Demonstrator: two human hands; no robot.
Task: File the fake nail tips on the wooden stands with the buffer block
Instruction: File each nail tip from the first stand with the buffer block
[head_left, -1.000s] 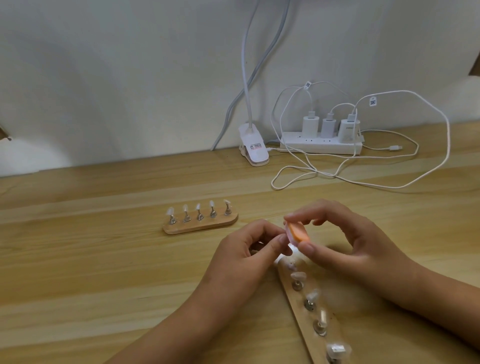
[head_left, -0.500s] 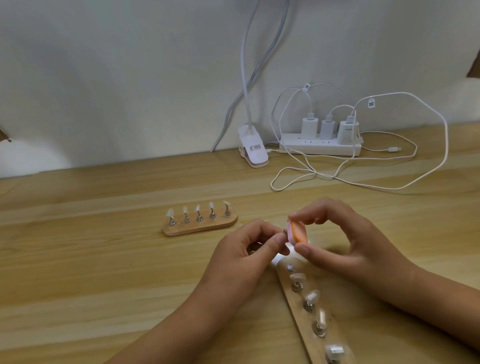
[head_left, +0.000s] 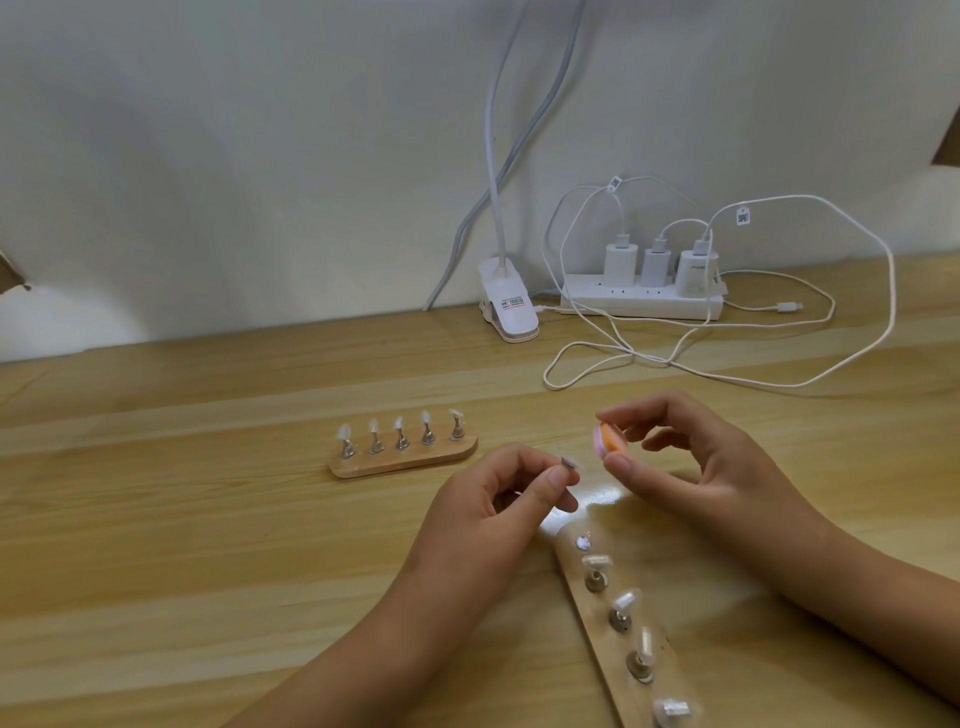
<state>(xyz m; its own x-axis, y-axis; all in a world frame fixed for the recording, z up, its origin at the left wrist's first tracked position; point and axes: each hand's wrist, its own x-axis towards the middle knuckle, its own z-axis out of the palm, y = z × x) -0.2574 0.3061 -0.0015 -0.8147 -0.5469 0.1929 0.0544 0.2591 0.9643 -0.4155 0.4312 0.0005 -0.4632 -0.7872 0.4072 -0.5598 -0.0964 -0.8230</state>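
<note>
1. My left hand (head_left: 498, 499), centre of the frame: thumb and forefinger pinched together on one nail tip (head_left: 570, 462), which sits on its small metal peg and is held up off the bench (head_left: 156, 519). My other fingers are curled under.

2. My right hand (head_left: 691, 462), right of centre: forefinger above and thumb below, clamped on the buffer block (head_left: 605, 440). The block is orange with a pink face and stands just to the right of the held tip, near it but apart. My remaining fingers are loosely bent behind it.

3. Near stand (head_left: 597, 639), lower right: a wooden strip running away toward the bottom edge, below my hands. It has a bare metal socket (head_left: 583, 543) at its upper end, then four pegs with tips on them, blurred.

4. Far stand (head_left: 405, 463), left of centre, lying flat on the bench, well apart from both hands. It carries five tips upright in a row.

5. Back of the bench, upper right: a white power strip (head_left: 644, 304) with three plugs in it and white cables (head_left: 779, 384) looping over the wood.

6. White lamp clip (head_left: 509, 306), just left of the strip, against the wall.
</note>
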